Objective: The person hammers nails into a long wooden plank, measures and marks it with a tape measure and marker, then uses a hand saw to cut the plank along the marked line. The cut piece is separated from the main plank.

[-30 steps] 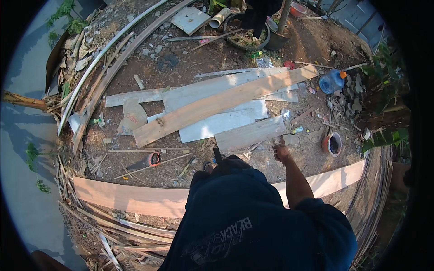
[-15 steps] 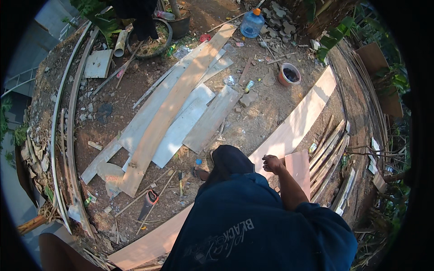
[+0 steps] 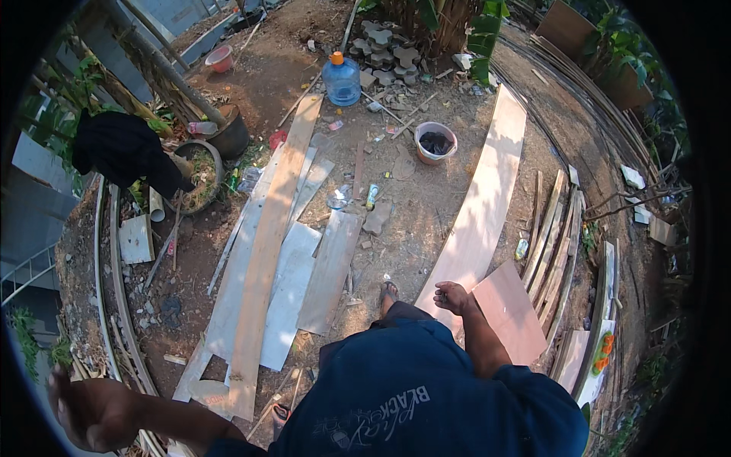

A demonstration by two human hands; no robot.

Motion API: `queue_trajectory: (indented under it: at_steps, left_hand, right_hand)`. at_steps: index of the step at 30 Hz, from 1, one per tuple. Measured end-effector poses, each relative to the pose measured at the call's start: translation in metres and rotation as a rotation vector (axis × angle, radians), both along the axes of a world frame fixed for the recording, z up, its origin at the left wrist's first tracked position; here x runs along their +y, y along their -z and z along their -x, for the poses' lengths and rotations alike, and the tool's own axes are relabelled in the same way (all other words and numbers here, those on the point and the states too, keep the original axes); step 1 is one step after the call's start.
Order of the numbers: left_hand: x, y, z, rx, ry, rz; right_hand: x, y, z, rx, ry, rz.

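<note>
My left hand (image 3: 91, 407) is raised at the lower left, empty, its fingers loosely bent and apart from the thumb, over strips of wood. My right hand (image 3: 451, 297) is curled at my side above the near end of a long pale plywood board (image 3: 487, 190); whether anything small sits in its fingers is unclear. Beside it lies a pinkish plywood panel (image 3: 509, 312). A long tan board (image 3: 270, 251) lies left of centre across whitish boards (image 3: 289, 297) and a shorter grey board (image 3: 327, 274). A sandalled foot (image 3: 388, 289) shows ahead of my dark shirt.
A blue water jug (image 3: 341, 84), a pail with dark contents (image 3: 435, 152) and grey paving blocks (image 3: 388, 57) stand ahead. At left are potted trunks (image 3: 227, 133) and black cloth (image 3: 114, 145). Bundled slats (image 3: 548, 251) lie right; long poles (image 3: 118, 274) line the left.
I have turned rightward, so the boards now run lengthwise away from me and the jug is ahead. My left hand has come into view at lower left. My sandalled foot has stepped forward.
</note>
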State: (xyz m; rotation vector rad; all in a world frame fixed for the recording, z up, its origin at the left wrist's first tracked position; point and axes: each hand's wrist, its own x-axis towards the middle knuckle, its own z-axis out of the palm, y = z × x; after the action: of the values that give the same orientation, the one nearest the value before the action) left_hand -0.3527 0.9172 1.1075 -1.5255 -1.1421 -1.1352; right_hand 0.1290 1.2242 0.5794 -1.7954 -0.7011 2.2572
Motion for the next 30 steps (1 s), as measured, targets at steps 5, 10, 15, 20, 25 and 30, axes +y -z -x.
queue_trajectory:
  at_steps: [5,10,15,20,25,30]
  left_hand:
    - [0.142,0.216,0.007,-1.404,-0.070,0.539]
    - [0.218,0.350,-0.078,-2.114,0.094,0.885]
    - [0.281,0.400,-0.121,-2.054,0.450,1.444]
    - [0.340,0.449,-0.094,-1.973,0.345,1.607]
    - [0.359,0.515,-0.014,-2.077,-0.027,1.564]
    - [0.334,0.559,0.056,-2.217,-0.448,1.356]
  right_hand:
    - [0.097,-0.058,0.000,0.240,0.209,-0.120]
    - [0.145,-0.122,0.027,0.297,0.174,-0.243]
    - [0.153,-0.139,0.061,0.309,0.083,-0.203]
    - [0.167,-0.117,0.075,0.224,0.057,-0.098]
    - [0.209,-0.097,0.073,0.119,0.181,-0.017]
    - [0.278,-0.091,0.075,0.052,0.256,-0.074]
